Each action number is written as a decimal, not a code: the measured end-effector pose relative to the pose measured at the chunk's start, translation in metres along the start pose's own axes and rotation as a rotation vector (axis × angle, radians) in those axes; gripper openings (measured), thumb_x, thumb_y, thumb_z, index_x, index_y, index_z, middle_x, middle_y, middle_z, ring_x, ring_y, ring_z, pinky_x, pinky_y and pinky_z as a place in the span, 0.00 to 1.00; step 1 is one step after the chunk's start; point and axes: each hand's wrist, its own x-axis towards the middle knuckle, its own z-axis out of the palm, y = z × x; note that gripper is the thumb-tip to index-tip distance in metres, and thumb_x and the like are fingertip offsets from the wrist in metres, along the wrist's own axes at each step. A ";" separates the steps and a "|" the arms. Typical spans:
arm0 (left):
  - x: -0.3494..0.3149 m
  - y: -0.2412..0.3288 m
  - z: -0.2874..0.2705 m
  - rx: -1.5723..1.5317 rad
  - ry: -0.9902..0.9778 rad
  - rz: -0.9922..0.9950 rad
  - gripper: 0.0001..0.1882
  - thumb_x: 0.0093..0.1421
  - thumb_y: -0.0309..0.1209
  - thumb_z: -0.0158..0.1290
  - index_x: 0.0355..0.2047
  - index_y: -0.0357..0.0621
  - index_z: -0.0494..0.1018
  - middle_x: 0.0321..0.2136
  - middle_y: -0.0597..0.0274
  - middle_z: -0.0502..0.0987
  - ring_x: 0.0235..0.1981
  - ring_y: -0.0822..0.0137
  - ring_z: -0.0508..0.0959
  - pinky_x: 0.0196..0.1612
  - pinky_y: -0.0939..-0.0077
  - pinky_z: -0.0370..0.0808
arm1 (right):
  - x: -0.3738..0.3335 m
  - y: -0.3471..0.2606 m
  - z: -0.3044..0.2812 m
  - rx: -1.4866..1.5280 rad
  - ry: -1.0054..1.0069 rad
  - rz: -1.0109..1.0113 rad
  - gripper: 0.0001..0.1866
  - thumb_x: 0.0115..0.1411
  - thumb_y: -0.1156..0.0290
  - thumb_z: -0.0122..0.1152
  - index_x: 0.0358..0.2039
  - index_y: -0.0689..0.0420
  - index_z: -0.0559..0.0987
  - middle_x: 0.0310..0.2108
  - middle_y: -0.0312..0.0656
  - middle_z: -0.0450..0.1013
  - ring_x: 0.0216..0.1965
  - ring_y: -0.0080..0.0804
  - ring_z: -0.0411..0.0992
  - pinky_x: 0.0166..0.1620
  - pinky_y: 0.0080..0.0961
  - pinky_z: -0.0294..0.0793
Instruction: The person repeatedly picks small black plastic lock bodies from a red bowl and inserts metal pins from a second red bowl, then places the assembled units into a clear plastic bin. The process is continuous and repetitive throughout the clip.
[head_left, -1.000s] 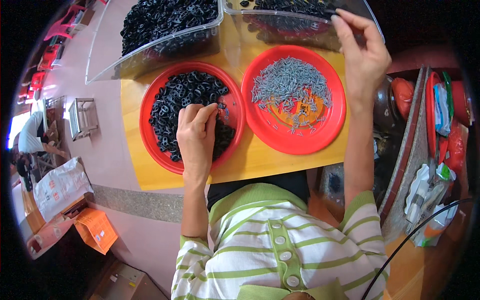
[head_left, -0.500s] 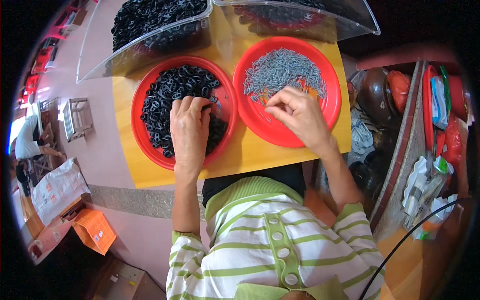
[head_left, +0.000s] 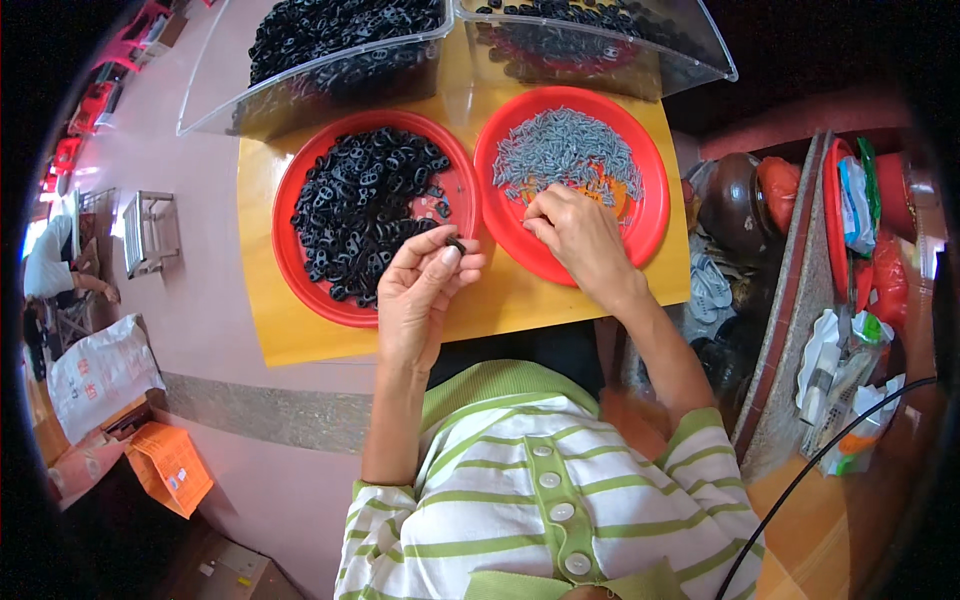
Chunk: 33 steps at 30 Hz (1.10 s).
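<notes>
My left hand [head_left: 415, 290] is raised palm-up at the near edge of the left red plate [head_left: 461, 180]. Its thumb and fingertips pinch a small black plastic piece [head_left: 455, 244]. A heap of similar black pieces [head_left: 365, 195], each with small openings, fills most of that plate. Over the near part of the right red plate [head_left: 558, 267], my right hand [head_left: 582, 238] has its fingertips pinched together; what lies between them, if anything, is too small to make out. Beyond those fingers, small grey screws [head_left: 565, 148] lie in a loose pile.
Clear plastic bins [head_left: 330, 62] holding more black pieces stand at the far side of the yellow tabletop [head_left: 310, 345]. To the right are a brown jar [head_left: 735, 195] and a ledge with bags. A metal stool [head_left: 150, 233] and another person [head_left: 50, 265] are on the left.
My left hand has drawn back from the black pieces and turned palm-up, now showing one piece in its fingers. The right hand has shifted slightly left and stays pinched over its plate.
</notes>
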 end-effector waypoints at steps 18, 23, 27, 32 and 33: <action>-0.024 -0.020 0.006 0.106 -0.138 0.029 0.08 0.59 0.24 0.51 0.38 0.36 0.72 0.30 0.55 0.77 0.27 0.69 0.77 0.32 0.79 0.74 | -0.003 -0.018 -0.018 0.392 0.059 0.119 0.05 0.49 0.80 0.57 0.27 0.62 0.71 0.25 0.44 0.71 0.24 0.32 0.71 0.29 0.27 0.71; -0.028 -0.019 0.014 0.170 -0.190 0.052 0.11 0.60 0.24 0.50 0.43 0.35 0.72 0.31 0.58 0.77 0.29 0.73 0.76 0.35 0.81 0.73 | -0.016 -0.026 -0.011 0.769 0.079 0.317 0.07 0.55 0.80 0.56 0.35 0.63 0.75 0.25 0.36 0.71 0.25 0.18 0.70 0.28 0.17 0.72; -0.030 -0.024 0.011 0.190 -0.176 0.064 0.11 0.60 0.25 0.50 0.43 0.34 0.72 0.32 0.59 0.77 0.30 0.73 0.76 0.37 0.80 0.73 | -0.025 -0.021 -0.015 0.629 0.051 0.228 0.06 0.57 0.80 0.55 0.36 0.63 0.76 0.28 0.35 0.72 0.26 0.17 0.70 0.27 0.13 0.72; -0.028 -0.025 0.010 0.227 -0.148 0.078 0.11 0.61 0.26 0.50 0.42 0.35 0.72 0.31 0.59 0.77 0.30 0.73 0.76 0.37 0.80 0.73 | -0.036 -0.025 -0.012 0.864 0.080 0.358 0.05 0.57 0.79 0.56 0.35 0.63 0.76 0.33 0.36 0.73 0.28 0.16 0.71 0.28 0.14 0.71; -0.027 -0.025 0.011 0.230 -0.145 0.078 0.11 0.61 0.26 0.49 0.42 0.35 0.72 0.31 0.60 0.77 0.30 0.73 0.76 0.37 0.80 0.73 | -0.037 -0.027 -0.011 0.890 0.080 0.335 0.05 0.57 0.79 0.56 0.35 0.63 0.76 0.34 0.36 0.73 0.28 0.16 0.71 0.29 0.14 0.71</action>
